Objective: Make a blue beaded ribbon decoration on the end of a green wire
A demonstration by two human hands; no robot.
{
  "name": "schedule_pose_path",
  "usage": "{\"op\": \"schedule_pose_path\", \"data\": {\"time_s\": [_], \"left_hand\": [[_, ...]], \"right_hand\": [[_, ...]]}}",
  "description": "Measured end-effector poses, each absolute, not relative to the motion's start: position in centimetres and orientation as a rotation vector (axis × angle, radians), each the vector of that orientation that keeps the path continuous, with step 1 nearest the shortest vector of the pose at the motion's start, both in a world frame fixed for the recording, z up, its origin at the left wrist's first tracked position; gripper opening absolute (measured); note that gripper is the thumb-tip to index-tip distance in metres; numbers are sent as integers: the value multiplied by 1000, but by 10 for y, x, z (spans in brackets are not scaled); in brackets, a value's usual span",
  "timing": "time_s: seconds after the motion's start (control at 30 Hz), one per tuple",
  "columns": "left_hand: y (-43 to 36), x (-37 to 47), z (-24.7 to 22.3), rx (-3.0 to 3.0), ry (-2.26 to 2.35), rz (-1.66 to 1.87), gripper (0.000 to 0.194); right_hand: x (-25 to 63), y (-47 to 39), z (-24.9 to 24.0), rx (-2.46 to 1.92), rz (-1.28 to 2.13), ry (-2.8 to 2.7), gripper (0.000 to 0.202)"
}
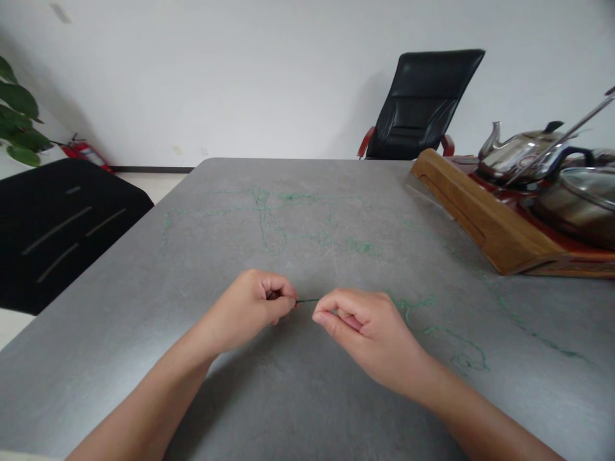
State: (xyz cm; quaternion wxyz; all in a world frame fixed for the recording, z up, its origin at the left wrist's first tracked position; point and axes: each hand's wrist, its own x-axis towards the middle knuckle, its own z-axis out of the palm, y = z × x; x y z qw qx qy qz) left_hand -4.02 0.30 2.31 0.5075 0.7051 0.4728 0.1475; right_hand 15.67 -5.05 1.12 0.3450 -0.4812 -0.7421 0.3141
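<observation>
Thin green thread (pixel 307 300) runs as a short taut length between my two hands, just above the grey table. My left hand (pixel 257 301) is closed, thumb against forefinger, pinching one end of that length. Facing it, my right hand (pixel 362 320) pinches the thread from the other side, its fingers curled. More loose green thread (pixel 408 306) trails out beyond my right hand in loops. Farther back, tangled strands (pixel 276 221) of the same thin green thread lie spread across the table, with small clumps among them.
The grey table (pixel 144 307) fills the foreground. At right stands a wooden tea tray (pixel 480 218) with a metal kettle (pixel 523 153) and a glass-lidded pot (pixel 583 202). A black chair (pixel 427 102) is behind the table; another black chair (pixel 62 224) is at left.
</observation>
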Motion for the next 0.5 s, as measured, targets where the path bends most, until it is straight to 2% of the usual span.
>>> {"op": "schedule_pose_path", "data": {"time_s": [0.3,0.5], "left_hand": [[6,-40,23,1457,1133,676,17],[6,-41,22,1300,1000,754,22]], "right_hand": [[155,-48,7,-1263,764,-1923,16],[155,-45,1,-1305,927,-1804,17]]}}
